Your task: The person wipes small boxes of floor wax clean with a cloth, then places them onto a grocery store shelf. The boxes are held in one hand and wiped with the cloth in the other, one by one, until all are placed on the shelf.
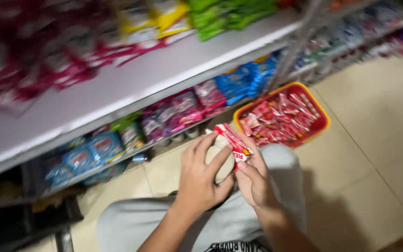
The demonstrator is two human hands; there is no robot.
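My left hand [200, 175] and my right hand [253, 179] are together over my knee, both closed on a small stack of red and white packets [233, 140]. The left fingers curl over the front of the stack and the right thumb presses on its near end. Just beyond the hands a red basket [322, 122] sits on the floor, filled with several more red and white packets [281, 119].
A white shelf [131, 84] runs across the upper left with red, yellow and green packets on it. A lower shelf holds blue, pink and green packets [173, 114]. Beige tiled floor [378, 140] lies to the right. My grey trouser legs fill the bottom.
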